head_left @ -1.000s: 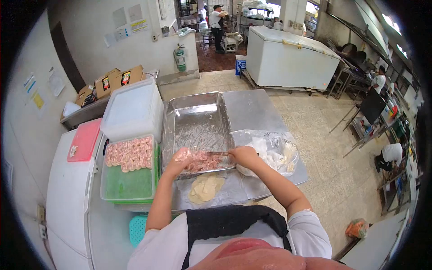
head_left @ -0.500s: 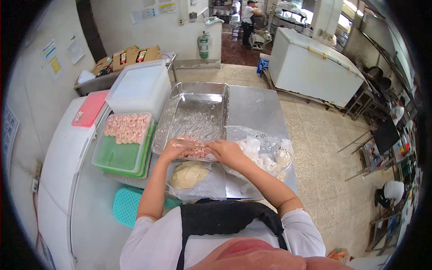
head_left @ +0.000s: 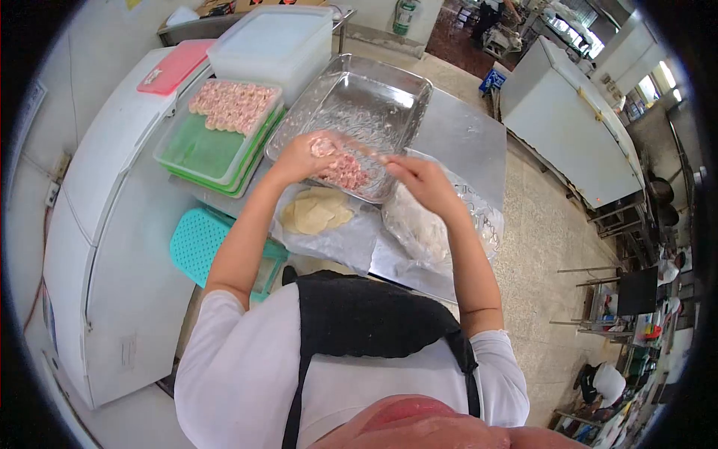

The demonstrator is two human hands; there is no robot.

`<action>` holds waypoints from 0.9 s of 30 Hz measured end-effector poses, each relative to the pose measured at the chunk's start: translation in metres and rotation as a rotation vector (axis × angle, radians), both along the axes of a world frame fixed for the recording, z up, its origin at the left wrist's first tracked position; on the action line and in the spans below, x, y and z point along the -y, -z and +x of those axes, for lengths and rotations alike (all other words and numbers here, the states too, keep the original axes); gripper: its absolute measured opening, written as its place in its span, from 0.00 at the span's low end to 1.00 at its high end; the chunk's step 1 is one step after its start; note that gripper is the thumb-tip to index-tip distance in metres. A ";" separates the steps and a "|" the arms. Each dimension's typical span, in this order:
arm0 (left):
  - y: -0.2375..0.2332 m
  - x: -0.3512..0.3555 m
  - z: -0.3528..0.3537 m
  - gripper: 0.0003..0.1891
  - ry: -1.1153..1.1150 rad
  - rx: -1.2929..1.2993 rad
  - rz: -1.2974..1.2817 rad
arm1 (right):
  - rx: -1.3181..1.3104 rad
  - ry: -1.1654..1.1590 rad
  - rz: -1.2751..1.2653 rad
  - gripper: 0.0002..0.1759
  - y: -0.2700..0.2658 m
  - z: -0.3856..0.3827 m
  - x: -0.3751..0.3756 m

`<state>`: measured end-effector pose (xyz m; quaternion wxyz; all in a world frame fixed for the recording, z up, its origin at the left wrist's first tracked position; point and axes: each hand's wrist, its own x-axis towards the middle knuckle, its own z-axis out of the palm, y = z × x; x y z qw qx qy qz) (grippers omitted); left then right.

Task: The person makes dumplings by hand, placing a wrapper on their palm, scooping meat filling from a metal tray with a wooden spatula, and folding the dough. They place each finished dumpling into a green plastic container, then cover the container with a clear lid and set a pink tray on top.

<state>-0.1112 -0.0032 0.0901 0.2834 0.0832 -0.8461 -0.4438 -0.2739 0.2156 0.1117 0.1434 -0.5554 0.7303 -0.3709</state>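
Note:
My left hand [head_left: 298, 159] is curled around a dumpling wrapper with pink meat filling [head_left: 324, 146], above the near left part of a steel tray [head_left: 378, 101]. My right hand [head_left: 425, 181] grips one end of a thin flat spatula [head_left: 366, 150], its other end pointing toward the filled wrapper. Raw minced meat [head_left: 345, 173] lies in the tray's near corner, just below both hands. Nearer my body, round pale dough wrappers [head_left: 318, 211] are piled on a white sheet. A clear plastic bag [head_left: 419, 224] with whitish contents sits below my right hand.
Left of the tray, a plastic tub [head_left: 183, 153] with a green bottom holds rows of dumplings [head_left: 232, 105]. Behind it stand stacked translucent tubs [head_left: 269, 45] and a pink lid [head_left: 176, 66]. A turquoise stool [head_left: 198, 243] is below the table edge; a white chest freezer [head_left: 568, 120] stands right.
The view has tilted down and turned. My hands have moved apart: my left hand now shows the filled wrapper, and my right hand has drawn back with the spatula.

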 end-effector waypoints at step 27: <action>0.008 0.254 0.099 0.30 -0.017 0.158 0.019 | -0.397 0.464 0.041 0.15 0.026 0.083 0.108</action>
